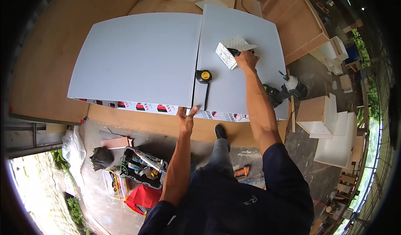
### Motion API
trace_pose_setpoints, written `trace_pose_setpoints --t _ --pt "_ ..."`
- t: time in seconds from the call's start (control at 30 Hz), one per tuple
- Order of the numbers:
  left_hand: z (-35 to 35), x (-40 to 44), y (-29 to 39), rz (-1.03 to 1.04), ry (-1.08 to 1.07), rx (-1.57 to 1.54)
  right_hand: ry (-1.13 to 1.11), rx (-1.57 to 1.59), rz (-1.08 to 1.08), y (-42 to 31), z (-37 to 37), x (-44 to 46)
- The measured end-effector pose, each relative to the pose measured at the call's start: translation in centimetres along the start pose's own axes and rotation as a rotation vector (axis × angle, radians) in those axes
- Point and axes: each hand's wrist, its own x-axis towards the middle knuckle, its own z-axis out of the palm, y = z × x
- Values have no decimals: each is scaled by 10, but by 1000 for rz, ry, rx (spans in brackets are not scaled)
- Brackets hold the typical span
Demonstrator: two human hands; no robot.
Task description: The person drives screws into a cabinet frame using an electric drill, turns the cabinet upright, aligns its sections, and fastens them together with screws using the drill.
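Seen from the wearer's head, two large pale grey flat panels lie side by side, the left panel (135,57) and the right panel (240,82), with a narrow dark gap between them. The person's left hand (186,117) is at their near edge, by the gap, thumb apart from the fingers; the fingertips are hidden, so I cannot tell whether it grips. The right hand (247,60) reaches down to a small open silver-white box (227,56) on the right panel, its fingers bent over something black (what it is, and whether it is pinched, cannot be made out).

Beside the gap, also on the right panel, sits a round black tape measure with a yellow centre (204,76); a straight black strip (206,96) runs from near it towards the near edge. Beyond the right panel's right side are dark-and-green power tools (273,95). On the floor, lower left, an open grey toolbox (144,168) full of tools stands near a bright red bag (143,198).
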Motion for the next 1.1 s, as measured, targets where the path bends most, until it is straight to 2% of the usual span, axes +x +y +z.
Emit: trace_pose_setpoints --t 0.1,0.2,0.27,0.3,0.37,0.53,0.6,0.63,0.7,0.73,0.8,0.87,0.9,0.93,1.0,1.1 --pt "-3 3 -2 -18 4 38 -81 30 18 -1 2 8" --pt "-6 5 -4 -19 -9 -4 0 4 80 -6 2 1" --pt "-8 5 -5 -40 12 88 133 101 59 -13 -12 -13" --pt "-7 5 0 -87 20 117 121 94 71 -10 -9 -16" --pt "-9 8 -3 -56 1 90 300 223 -40 -5 -3 -16" --pt "-13 11 -2 -12 -37 26 313 242 -79 7 0 -30" --pt "-11 9 -1 56 -44 56 607 305 -320 12 3 -38" --pt "-14 4 -1 10 46 173 715 348 -409 8 -6 -56" --pt "-20 -7 10 -64 293 448 754 616 -352 0 -11 -103" --pt "-17 -18 30 5 383 363 743 635 -329 -2 -12 -137" --pt "-33 -25 53 247 456 623 638 749 -304 -2 4 -204" --pt "-41 2 73 393 260 734 542 672 -303 5 25 -253" --pt "-30 18 90 558 46 856 526 649 -305 8 39 -265" --pt "-22 34 100 728 -173 971 538 663 -312 9 47 -269" --pt "-27 55 84 899 -406 1373 639 550 -364 11 65 -263" --pt "-24 45 50 1001 -404 1519 780 472 -360 9 86 -249"
